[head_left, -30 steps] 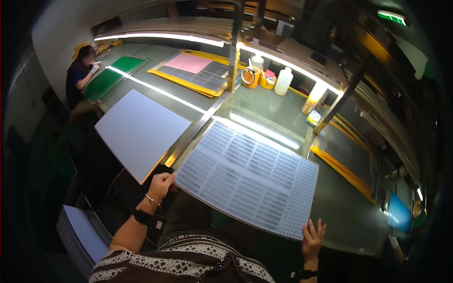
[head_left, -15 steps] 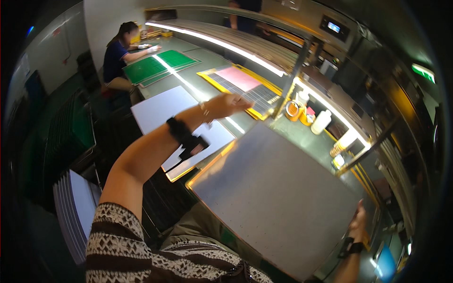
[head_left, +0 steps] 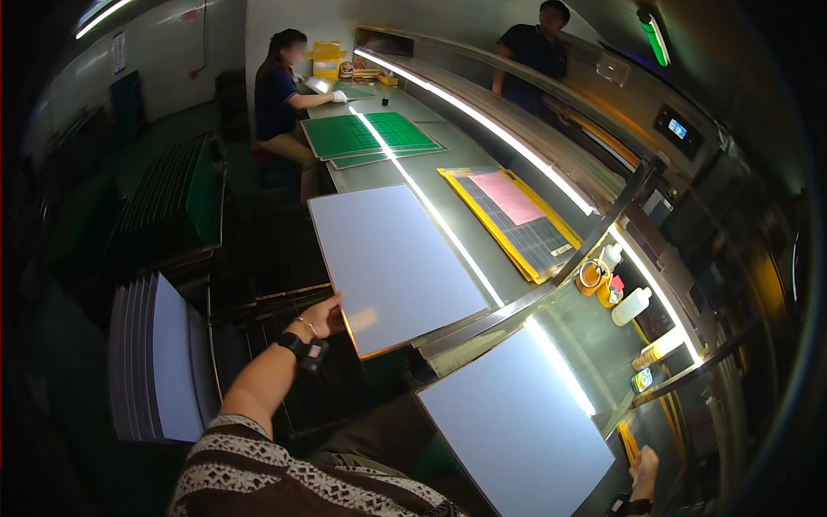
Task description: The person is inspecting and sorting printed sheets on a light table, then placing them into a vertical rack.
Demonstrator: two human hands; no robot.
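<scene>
- White panels, two of them flat on the bench [head_left: 586, 332]: the far panel [head_left: 401, 258] is out to the left, the near panel [head_left: 525, 422] is right in front of the person. Going left to right from here.
- Far left, a row of pale upright boards [head_left: 177, 370] with their edges lined up side by side. Dark space between those and the bench, so the left arm's got room.
- Co-worker [head_left: 277, 95] sits way up at the far end, well apart from all this.
- Left grip [head_left: 320, 317] is bare fingers bent in at the far panel's left edge, touching it. Can't tell if they're actually pinched on it.
- Green board [head_left: 370, 136] lies past the far panel, bit of bench showing between them.
- Far panel's lower corner pokes out past the bench edge over the dark area.
- Metal strip [head_left: 508, 312] runs slantwise between the two panels, so their edges stay apart.
- Yellow-edged board [head_left: 525, 246] with a pink sheet [head_left: 508, 198] on top, open bench between it and the far panel.
- White bottle [head_left: 631, 307] and orange tape roll [head_left: 590, 274] sit back from the near panel, with bench in between.
- Right grip [head_left: 643, 474] is just beside the near panel's right edge, fingers partly curled. Can't tell if it's holding anything.
</scene>
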